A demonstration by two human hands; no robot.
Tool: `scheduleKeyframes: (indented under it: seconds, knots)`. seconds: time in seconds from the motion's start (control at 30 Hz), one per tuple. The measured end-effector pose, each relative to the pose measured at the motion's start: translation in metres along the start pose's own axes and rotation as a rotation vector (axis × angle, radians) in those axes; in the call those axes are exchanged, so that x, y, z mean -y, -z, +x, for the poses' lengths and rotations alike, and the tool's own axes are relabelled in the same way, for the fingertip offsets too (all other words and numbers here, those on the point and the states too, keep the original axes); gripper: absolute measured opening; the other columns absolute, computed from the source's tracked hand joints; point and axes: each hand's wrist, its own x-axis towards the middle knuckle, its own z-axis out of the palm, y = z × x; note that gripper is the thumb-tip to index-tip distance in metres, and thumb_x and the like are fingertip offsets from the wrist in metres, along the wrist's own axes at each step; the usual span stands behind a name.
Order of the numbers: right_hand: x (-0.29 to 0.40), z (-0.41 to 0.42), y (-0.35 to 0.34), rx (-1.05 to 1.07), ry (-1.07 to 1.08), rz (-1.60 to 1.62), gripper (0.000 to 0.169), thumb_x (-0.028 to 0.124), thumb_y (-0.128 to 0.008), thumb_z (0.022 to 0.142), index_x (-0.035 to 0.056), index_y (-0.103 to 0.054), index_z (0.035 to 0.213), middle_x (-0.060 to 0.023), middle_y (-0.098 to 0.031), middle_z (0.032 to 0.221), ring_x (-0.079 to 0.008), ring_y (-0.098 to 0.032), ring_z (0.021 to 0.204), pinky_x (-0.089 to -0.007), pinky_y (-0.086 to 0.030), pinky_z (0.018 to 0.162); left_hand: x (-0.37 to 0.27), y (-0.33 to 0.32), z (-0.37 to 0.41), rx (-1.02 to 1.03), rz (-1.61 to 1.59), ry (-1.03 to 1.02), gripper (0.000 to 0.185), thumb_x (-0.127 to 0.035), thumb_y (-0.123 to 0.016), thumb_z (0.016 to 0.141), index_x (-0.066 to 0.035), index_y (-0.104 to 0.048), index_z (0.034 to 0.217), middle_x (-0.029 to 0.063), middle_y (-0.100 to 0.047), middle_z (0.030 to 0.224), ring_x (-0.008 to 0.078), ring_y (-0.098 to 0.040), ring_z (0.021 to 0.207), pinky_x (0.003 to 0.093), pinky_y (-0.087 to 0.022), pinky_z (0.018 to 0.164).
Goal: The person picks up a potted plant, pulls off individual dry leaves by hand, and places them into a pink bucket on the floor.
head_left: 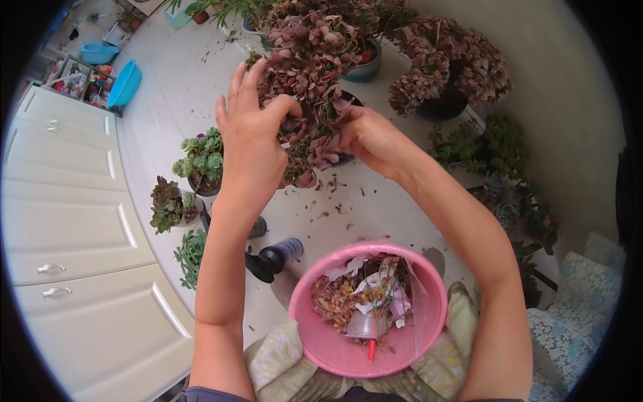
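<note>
A bushy succulent (pixel 306 80) with crowded purplish-red leaves stands before me in a dark pot (pixel 346 157), mostly covered by its foliage. Against its left side is my left hand (pixel 256 130), with the outer fingers spread and the index finger bent into the leaves. The foliage hides whether that hand grips anything. On the right side, my right hand (pixel 371 138) has its fingers drawn together on leaves at the plant's edge. Nearer to me, a pink basin (pixel 331 352) rests at my lap, holding dry leaves, crumpled white scraps and a clear plastic cup (pixel 362 324).
A black-topped bottle (pixel 281 255) lies left of the basin. Potted green succulents (pixel 201 156) stand at left, with another reddish succulent (pixel 452 65) at right. Fallen leaf bits (pixel 331 201) dot the pale floor. White cabinets (pixel 75 211) line the left; a blue basin (pixel 125 84) stands beyond.
</note>
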Motion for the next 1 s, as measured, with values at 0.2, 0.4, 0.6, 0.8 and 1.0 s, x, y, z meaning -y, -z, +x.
scheduleKeyframes:
  seconds: [0.2, 0.4, 0.6, 0.8, 1.0]
  knots:
    - [0.0, 0.0, -0.005, 0.031, 0.054, -0.015, 0.047, -0.011, -0.04, 0.066, -0.0018, -0.055, 0.109, -0.0103, -0.061, 0.103, -0.0185, -0.061, 0.092, -0.031, -0.048, 0.081, -0.001, -0.001, -0.001, -0.016, 0.04, -0.017, 0.034, 0.014, -0.049, 0.065, -0.007, -0.059, 0.089, 0.0195, -0.039, 0.14, 0.0415, -0.028, 0.135, 0.0588, -0.017, 0.108]
    - [-0.001, 0.003, -0.005, 0.046, 0.045, 0.065, 0.045, -0.01, -0.039, 0.064, -0.001, -0.057, 0.103, -0.0084, -0.061, 0.095, -0.0176, -0.059, 0.085, -0.0287, -0.047, 0.075, -0.002, 0.005, 0.002, -0.104, -0.037, -0.002, 0.032, 0.014, -0.047, 0.067, -0.007, -0.06, 0.088, 0.0183, -0.042, 0.137, 0.042, -0.031, 0.133, 0.0552, -0.02, 0.109]
    - [-0.003, 0.005, -0.003, 0.072, 0.042, 0.084, 0.044, -0.01, -0.04, 0.065, 0.0008, -0.057, 0.103, -0.0067, -0.061, 0.095, -0.016, -0.058, 0.081, -0.0272, -0.045, 0.073, -0.003, 0.005, 0.001, -0.073, -0.036, -0.032, 0.033, 0.014, -0.047, 0.067, -0.008, -0.062, 0.086, 0.0171, -0.043, 0.137, 0.0424, -0.031, 0.133, 0.0552, -0.021, 0.108]
    - [-0.006, 0.01, 0.002, 0.073, 0.026, 0.081, 0.044, -0.009, -0.041, 0.066, 0.0016, -0.057, 0.105, -0.0042, -0.06, 0.095, -0.0131, -0.055, 0.079, -0.0255, -0.043, 0.07, -0.003, 0.007, 0.0, -0.067, -0.036, -0.021, 0.036, 0.015, -0.047, 0.066, -0.009, -0.065, 0.087, 0.0168, -0.043, 0.137, 0.0424, -0.031, 0.133, 0.0538, -0.021, 0.109]
    - [0.0, 0.005, 0.001, 0.12, 0.011, 0.07, 0.047, -0.009, -0.041, 0.065, 0.0019, -0.057, 0.108, -0.0054, -0.061, 0.098, -0.0152, -0.057, 0.084, -0.0267, -0.044, 0.074, -0.002, 0.007, -0.001, -0.07, -0.115, -0.024, 0.04, 0.016, -0.044, 0.064, -0.008, -0.064, 0.089, 0.0167, -0.043, 0.138, 0.0409, -0.031, 0.134, 0.0521, -0.021, 0.109]
